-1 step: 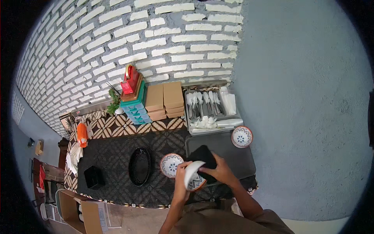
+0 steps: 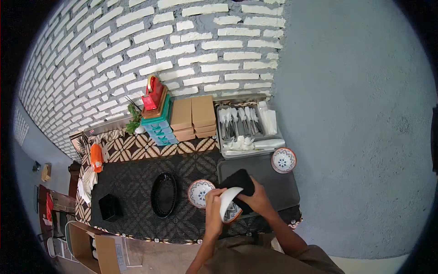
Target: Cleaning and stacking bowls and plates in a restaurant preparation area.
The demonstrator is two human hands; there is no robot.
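Observation:
My left hand (image 2: 213, 214) grips a white bowl (image 2: 232, 212) with an orange rim and a patterned inside, held tilted on its side. My right hand (image 2: 258, 201) is closed on a black cloth (image 2: 240, 181), whose lower part meets the bowl's inner side. Just left of my left hand, a matching patterned bowl (image 2: 200, 192) rests on the black mat. Another patterned bowl (image 2: 284, 160) sits at the far right corner of a dark grey tray (image 2: 278, 189), which lies partly under my right hand and the cloth.
Behind the tray stands a cutlery tray (image 2: 222, 148) with wrapped cutlery. Brown boxes (image 2: 203, 112) and a teal drawer unit (image 2: 157, 130) line the wall. An oval black dish (image 2: 164, 195) and a black square container (image 2: 109, 208) occupy the mat's left. An open carton (image 2: 108, 255) sits lower left.
The bowl has turned slightly in my left hand, showing a narrower white outside. The black cloth and my right hand have shifted a little.

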